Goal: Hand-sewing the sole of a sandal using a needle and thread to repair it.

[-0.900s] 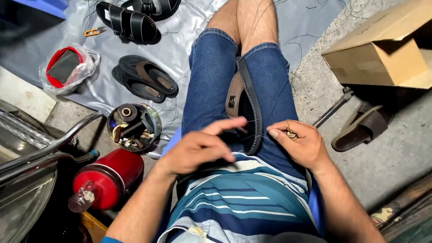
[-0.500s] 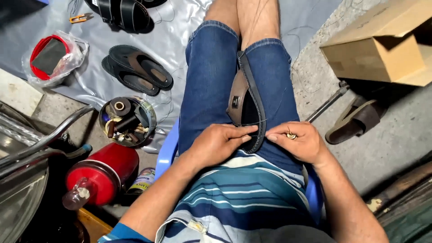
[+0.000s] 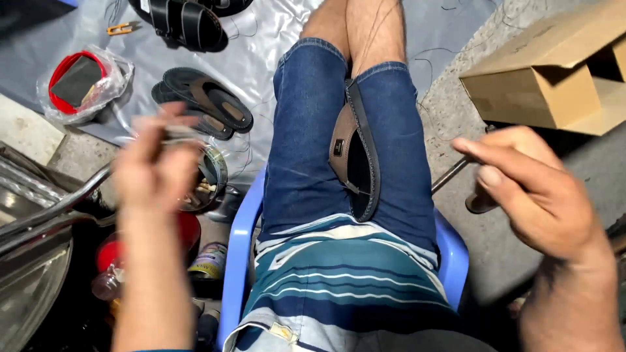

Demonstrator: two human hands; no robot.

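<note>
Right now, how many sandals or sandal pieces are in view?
4 at least: brown sandal clamped between the knees, flat sole pair on the grey sheet, black strapped sandal at top. More may be cropped.

Lit by soft, even daylight, with no hard shadows. Mild sheen on the grey plastic sheet (image 3: 261,39) at top. Heavy motion blur on the left hand (image 3: 156,163), slight blur on the right hand (image 3: 535,195). Dim and murky at lower left. Sharp across the sandal (image 3: 355,153) in the lap.

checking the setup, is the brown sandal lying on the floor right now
No, the brown sandal is wedged on edge between the person's thighs on the blue chair, well off the floor.
</note>
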